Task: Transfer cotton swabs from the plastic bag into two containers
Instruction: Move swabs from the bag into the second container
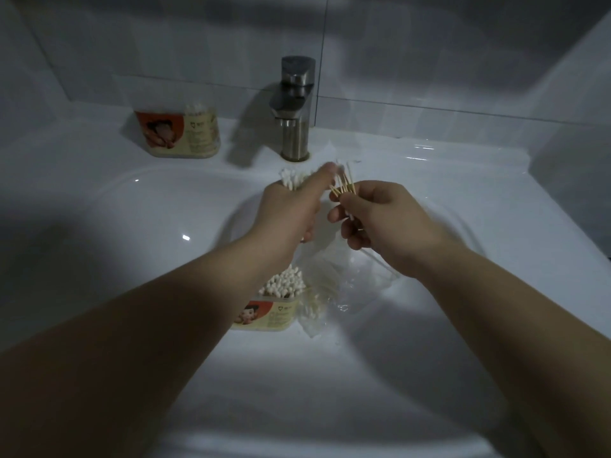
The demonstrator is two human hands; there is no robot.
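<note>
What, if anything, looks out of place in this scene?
The open container full of cotton swabs and the crumpled plastic bag lie inside the sink basin, an odd spot where water could reach them. The second container stands on the ledge beside the faucet.

My bare left forearm and right forearm stretched forward, converging mid-frame. Left hand back up, fingers curled round bundle of white-tipped cotton swabs, index finger extended toward right hand. Right hand just beside it, thumb and fingertips pinching small bunch of wooden-stick swabs, remaining fingers curled.
</note>
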